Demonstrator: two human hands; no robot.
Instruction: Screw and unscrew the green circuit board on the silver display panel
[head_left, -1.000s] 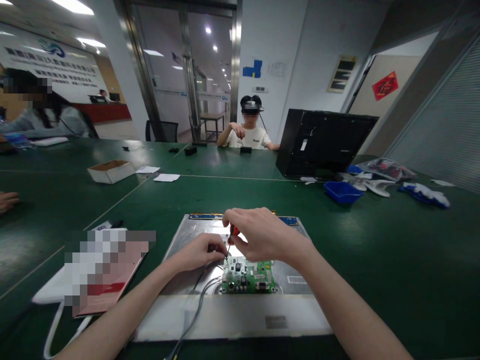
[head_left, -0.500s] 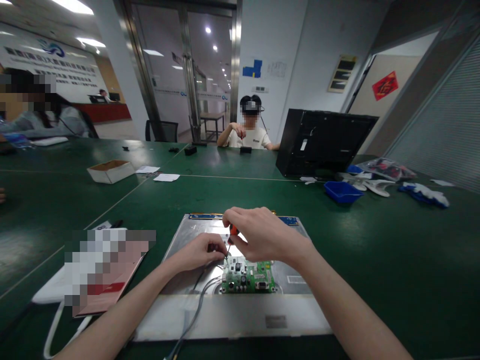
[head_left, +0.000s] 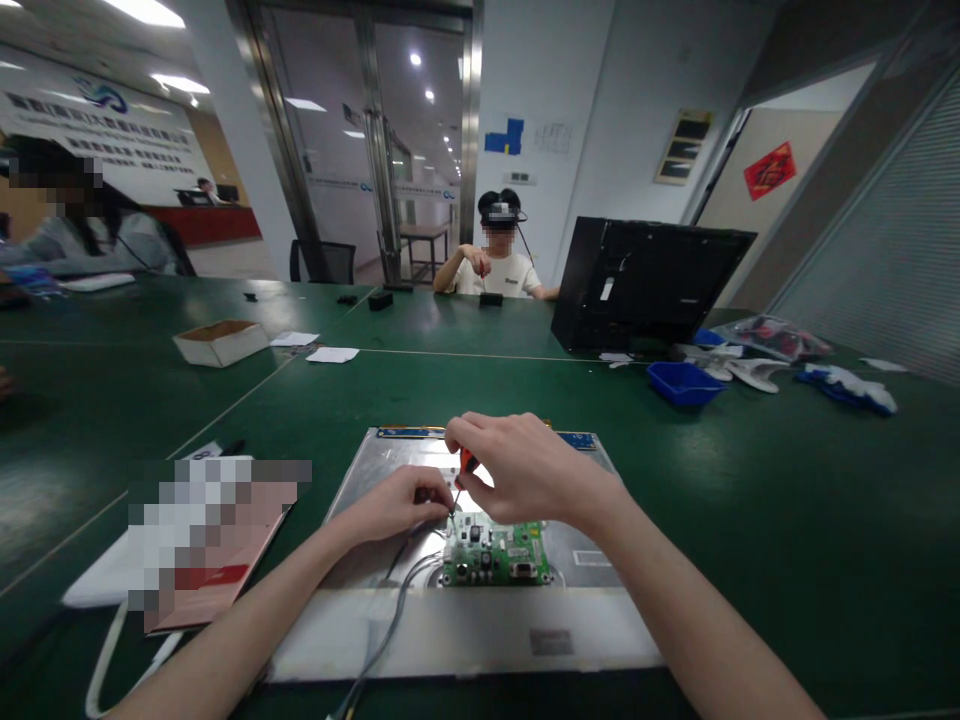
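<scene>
My right hand [head_left: 529, 468] is closed round the red-orange and black handle of a screwdriver [head_left: 466, 463]. Its thin shaft slants down to the upper left corner of a green circuit board [head_left: 499, 552]. Beside that tip, my left hand [head_left: 409, 500] has its fingertips pinched together; what lies between them, if anything, is hidden. The board sits on the silvery back of a flat display panel [head_left: 420, 630], which lies on the green table. Grey and dark cables [head_left: 401, 605] run from the board's left side over the panel's near edge.
To the left lie a white object and a pinkish booklet [head_left: 217, 590], partly blurred, with a white cable. Farther off are an open box [head_left: 223, 343], papers [head_left: 332, 355], a blue tray [head_left: 684, 383], gloves [head_left: 847, 388] and a black monitor [head_left: 652, 285]. A person [head_left: 499, 255] sits opposite, another at left.
The screwdriver's handle has turned slightly in my right hand. Both hands stay in nearly the same place over the board's corner.
</scene>
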